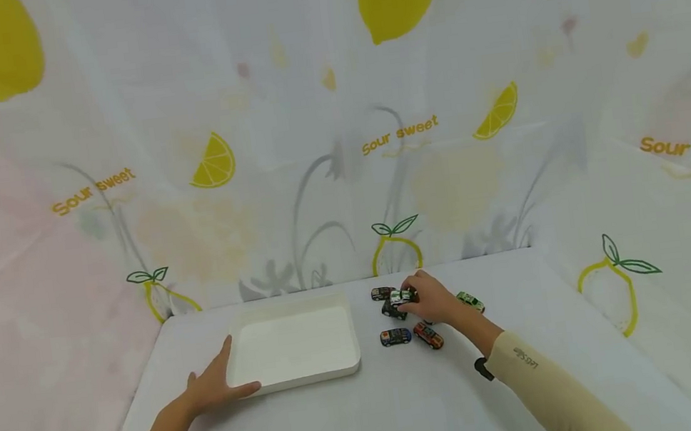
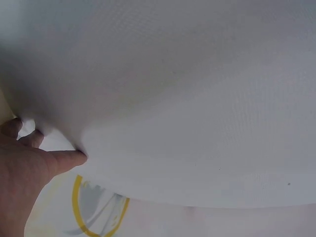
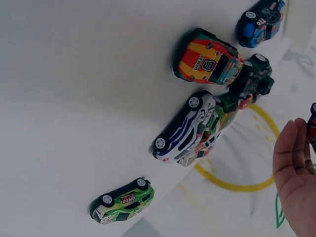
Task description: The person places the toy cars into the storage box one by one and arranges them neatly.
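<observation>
My right hand [image 1: 431, 298] pinches a white-and-green toy car [image 1: 402, 297] above the other cars. At the right wrist view's edge, only a dark sliver of the held car [image 3: 312, 126] shows beside the fingers. Below and around are a black car [image 1: 394, 310], a dark red car [image 1: 383, 293], a blue car [image 1: 396, 336], an orange-red car [image 1: 428, 335] and a green car [image 1: 471, 301]. A white-and-blue car [image 3: 185, 131] appears in the right wrist view. With fingers spread, my left hand [image 1: 211, 386] rests at the left side of a white rectangular tray [image 1: 356, 343].
The white table [image 1: 371, 421] runs back to a hanging cloth [image 1: 330, 196] printed with lemons. More of that cloth encloses the left and right sides. The tray stands left of the cars, with a narrow strip of table between.
</observation>
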A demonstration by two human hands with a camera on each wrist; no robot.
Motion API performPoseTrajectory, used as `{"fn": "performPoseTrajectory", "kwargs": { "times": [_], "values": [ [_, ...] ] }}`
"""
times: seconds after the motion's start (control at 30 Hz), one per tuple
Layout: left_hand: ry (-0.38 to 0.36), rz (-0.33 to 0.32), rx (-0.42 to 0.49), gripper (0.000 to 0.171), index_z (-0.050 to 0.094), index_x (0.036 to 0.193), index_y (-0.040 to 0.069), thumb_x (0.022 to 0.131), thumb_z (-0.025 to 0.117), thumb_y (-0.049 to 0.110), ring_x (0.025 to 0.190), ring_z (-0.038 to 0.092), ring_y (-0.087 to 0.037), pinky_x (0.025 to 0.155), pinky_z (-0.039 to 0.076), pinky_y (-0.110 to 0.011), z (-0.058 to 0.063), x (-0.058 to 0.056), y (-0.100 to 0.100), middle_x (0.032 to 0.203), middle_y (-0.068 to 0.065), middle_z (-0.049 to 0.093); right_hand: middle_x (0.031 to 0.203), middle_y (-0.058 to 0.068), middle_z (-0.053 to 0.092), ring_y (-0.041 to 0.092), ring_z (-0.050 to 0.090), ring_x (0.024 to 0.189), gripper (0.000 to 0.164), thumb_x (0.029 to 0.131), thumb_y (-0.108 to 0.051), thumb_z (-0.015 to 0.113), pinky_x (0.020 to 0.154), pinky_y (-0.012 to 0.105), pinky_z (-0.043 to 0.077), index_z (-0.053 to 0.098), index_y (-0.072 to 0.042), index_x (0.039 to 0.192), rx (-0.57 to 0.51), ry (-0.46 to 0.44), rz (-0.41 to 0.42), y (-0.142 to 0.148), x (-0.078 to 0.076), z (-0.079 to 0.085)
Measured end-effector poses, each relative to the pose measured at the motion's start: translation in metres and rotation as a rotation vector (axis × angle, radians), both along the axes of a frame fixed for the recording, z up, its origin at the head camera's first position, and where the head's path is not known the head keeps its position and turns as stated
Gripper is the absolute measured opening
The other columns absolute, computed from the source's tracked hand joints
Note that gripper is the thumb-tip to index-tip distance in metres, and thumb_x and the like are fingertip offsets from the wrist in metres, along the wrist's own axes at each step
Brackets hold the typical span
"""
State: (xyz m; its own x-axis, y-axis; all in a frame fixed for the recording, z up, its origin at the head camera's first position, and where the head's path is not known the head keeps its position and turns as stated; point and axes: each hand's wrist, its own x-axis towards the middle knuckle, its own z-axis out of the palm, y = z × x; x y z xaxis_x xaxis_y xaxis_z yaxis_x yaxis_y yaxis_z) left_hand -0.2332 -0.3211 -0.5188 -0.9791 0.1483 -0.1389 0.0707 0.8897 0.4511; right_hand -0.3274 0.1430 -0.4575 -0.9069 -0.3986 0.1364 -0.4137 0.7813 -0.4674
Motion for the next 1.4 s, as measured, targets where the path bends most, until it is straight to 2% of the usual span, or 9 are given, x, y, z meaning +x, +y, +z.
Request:
{"fn": "performPoseTrajectory", "kwargs": {
  "times": [0.2,0.4,0.5,0.53,0.67,0.83,1.07,1.23,1.4],
  "values": [
    [0.014,0.007,-0.004,0.118,-0.009,0.147,0.004,0.073,0.059,0.067,0.136,0.021,-0.045,0.089,0.005,-0.08,0.006,0.0,0.001,0.153,-0.023,0.008,0.103,0.003,0.052,0.012,0.047,0.078,0.038,0.081,-0.033,0.069,0.074,0.032,0.045,0.06,-0.012,0.112,-0.017,-0.014,0.003,-0.016,-0.008,-0.002],
    [0.016,0.02,-0.006,0.118,-0.008,0.147,0.004,0.073,0.059,0.066,0.135,0.021,-0.046,0.089,0.005,-0.08,0.014,0.0,-0.001,0.152,-0.025,0.009,0.106,0.002,0.053,0.013,0.051,0.085,0.039,0.081,-0.037,0.069,0.077,0.041,0.047,0.06,-0.015,0.111,-0.01,-0.03,0.01,-0.035,-0.014,-0.001],
    [0.027,0.026,-0.019,0.118,-0.008,0.147,0.005,0.073,0.059,0.068,0.135,0.022,-0.045,0.09,0.005,-0.079,0.017,-0.002,-0.003,0.152,-0.024,0.011,0.106,0.002,0.055,0.013,0.052,0.089,0.039,0.081,-0.037,0.069,0.078,0.039,0.048,0.061,-0.013,0.111,-0.03,-0.014,0.023,-0.045,-0.016,-0.003],
    [0.03,0.027,-0.021,0.118,-0.009,0.147,0.006,0.073,0.059,0.068,0.135,0.022,-0.045,0.09,0.005,-0.079,0.017,-0.003,-0.003,0.152,-0.024,0.011,0.106,0.002,0.056,0.013,0.051,0.09,0.039,0.081,-0.036,0.069,0.077,0.034,0.048,0.061,-0.013,0.111,-0.035,-0.006,0.03,-0.048,-0.017,-0.004],
    [0.022,0.027,-0.011,0.118,-0.008,0.147,0.005,0.072,0.06,0.067,0.136,0.021,-0.045,0.091,0.004,-0.079,0.015,0.0,-0.005,0.152,-0.024,0.009,0.102,0.003,0.056,0.013,0.05,0.087,0.038,0.081,-0.034,0.069,0.075,0.031,0.047,0.062,-0.01,0.109,-0.061,0.002,0.044,-0.063,-0.014,-0.01],
    [-0.012,0.031,0.001,0.119,-0.008,0.147,0.004,0.072,0.06,0.066,0.136,0.019,-0.045,0.09,0.003,-0.079,0.005,0.009,-0.005,0.153,-0.023,0.007,0.096,0.003,0.053,0.012,0.048,0.08,0.036,0.081,-0.035,0.069,0.072,0.028,0.044,0.062,-0.009,0.106,-0.046,-0.017,0.066,-0.078,-0.004,-0.017],
    [-0.002,0.045,0.005,0.119,-0.006,0.147,0.005,0.072,0.06,0.067,0.136,0.02,-0.045,0.091,0.003,-0.079,0.002,0.01,0.004,0.153,-0.022,0.01,0.1,0.003,0.055,0.014,0.052,0.084,0.034,0.079,-0.035,0.071,0.075,0.034,0.046,0.062,-0.012,0.103,0.022,0.02,0.115,-0.075,0.007,-0.017],
    [0.007,0.055,0.002,0.119,-0.005,0.147,0.004,0.071,0.061,0.067,0.136,0.02,-0.044,0.092,0.002,-0.079,0.006,0.009,0.006,0.153,-0.022,0.011,0.102,0.002,0.054,0.013,0.051,0.085,0.034,0.08,-0.034,0.071,0.076,0.033,0.047,0.061,-0.013,0.105,0.035,0.009,0.119,-0.068,0.006,-0.017],
    [-0.006,0.052,0.002,0.12,-0.006,0.148,0.006,0.07,0.061,0.068,0.137,0.019,-0.043,0.092,0.002,-0.079,0.003,0.008,0.006,0.153,-0.021,0.01,0.101,0.0,0.053,0.009,0.049,0.081,0.035,0.079,-0.035,0.071,0.074,0.029,0.047,0.061,-0.014,0.106,0.056,0.014,0.113,-0.064,0.004,-0.019]
  ]
}}
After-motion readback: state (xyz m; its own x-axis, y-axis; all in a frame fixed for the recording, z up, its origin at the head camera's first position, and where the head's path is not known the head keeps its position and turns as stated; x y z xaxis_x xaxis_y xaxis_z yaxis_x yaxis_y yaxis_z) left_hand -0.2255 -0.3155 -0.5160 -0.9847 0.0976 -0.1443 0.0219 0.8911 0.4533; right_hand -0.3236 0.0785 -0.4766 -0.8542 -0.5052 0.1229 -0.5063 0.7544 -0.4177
